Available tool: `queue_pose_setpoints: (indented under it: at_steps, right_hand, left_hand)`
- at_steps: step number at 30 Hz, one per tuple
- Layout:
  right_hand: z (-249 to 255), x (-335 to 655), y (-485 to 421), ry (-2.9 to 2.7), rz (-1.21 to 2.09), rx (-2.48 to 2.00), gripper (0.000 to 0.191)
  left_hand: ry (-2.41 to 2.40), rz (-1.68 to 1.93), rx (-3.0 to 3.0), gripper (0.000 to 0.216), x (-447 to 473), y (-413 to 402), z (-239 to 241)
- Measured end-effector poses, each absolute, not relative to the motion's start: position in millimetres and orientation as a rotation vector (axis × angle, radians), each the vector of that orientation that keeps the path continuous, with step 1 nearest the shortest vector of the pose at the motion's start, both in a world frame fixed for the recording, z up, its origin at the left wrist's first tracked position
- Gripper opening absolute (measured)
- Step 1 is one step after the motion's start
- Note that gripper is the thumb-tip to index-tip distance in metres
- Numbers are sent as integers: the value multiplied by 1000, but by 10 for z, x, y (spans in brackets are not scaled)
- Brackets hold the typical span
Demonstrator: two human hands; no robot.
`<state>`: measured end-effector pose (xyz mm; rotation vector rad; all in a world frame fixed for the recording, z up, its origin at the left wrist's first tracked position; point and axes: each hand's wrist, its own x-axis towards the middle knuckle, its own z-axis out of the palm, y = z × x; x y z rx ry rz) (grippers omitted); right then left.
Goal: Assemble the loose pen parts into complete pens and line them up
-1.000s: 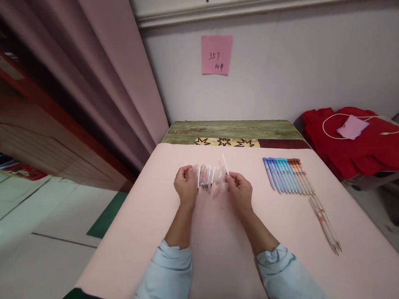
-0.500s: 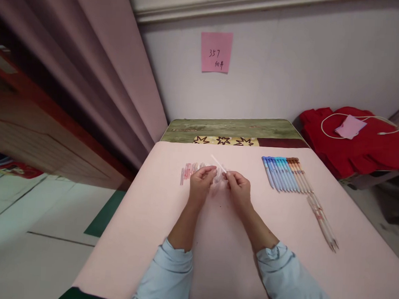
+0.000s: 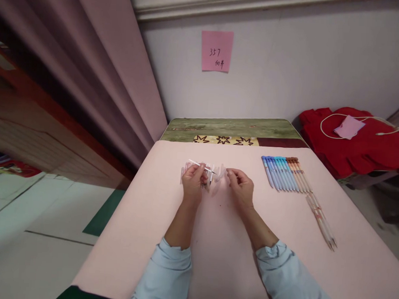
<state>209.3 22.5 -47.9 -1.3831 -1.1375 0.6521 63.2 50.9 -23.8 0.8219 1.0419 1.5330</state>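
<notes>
My left hand [image 3: 192, 181] is closed in a pinch on a thin white pen refill [image 3: 195, 162], which slants down to the right and ends in a dark tip. To its right, my right hand [image 3: 241, 188] pinches the edge of a small translucent piece [image 3: 221, 172], blurred, that looks like a clear wrapper or sleeve. Beneath and behind the left hand lies a row of clear and pinkish pen parts [image 3: 184, 170], partly covered by the fingers.
At the right lies a row of pens with blue, light blue and brown tops [image 3: 282, 175]. Nearer me, several pale pens [image 3: 321, 222] lie at a slant. A pink cloth [image 3: 146, 241] covers the table. Beyond the right edge is red fabric [image 3: 355, 150] with a white cable.
The white refill was at my right fingertips; now it is in my left hand, farther left. My hands have moved slightly apart, and the translucent piece now shows at my right fingers.
</notes>
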Motion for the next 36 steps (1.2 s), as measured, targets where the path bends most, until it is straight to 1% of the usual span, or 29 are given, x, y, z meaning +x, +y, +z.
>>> queue_pose_setpoints:
  at_steps: [2,4,7,9,13,19,26,32,36]
  right_hand:
    - [-490,2147,232,-1181,431,-1489,34]
    - [-510,2184,236,-1380,258,-1554,33]
    - [-557,2187,236,-1747,111,-1554,38]
    - [-589,2170,233,-1874,66,-1563,40]
    - [-611,2156,235,-1850,104,-1565,36]
    - [-585,2203,270,-1454,345,-1543,32]
    - [-600,2452,326,-1205,387,-1732,30]
    - [-513,2571,305,-1305,424,-1940,18]
    - [-463,2501,278,-1466,330,-1950,19]
  left_hand:
    - [1026,1630,761,32,575,542,-240]
    - [1033,1675,735,33,542,562,-243]
    - [1061,1685,722,33,542,566,-248]
    - [1068,1680,720,34,554,562,-253]
    - [1081,1672,705,34,555,560,-263]
    - [1115,1675,706,34,545,559,-265]
    - [1102,1690,713,34,537,581,-294]
    - [1110,1690,696,32,528,583,-299]
    - [1112,1690,684,32,528,581,-303]
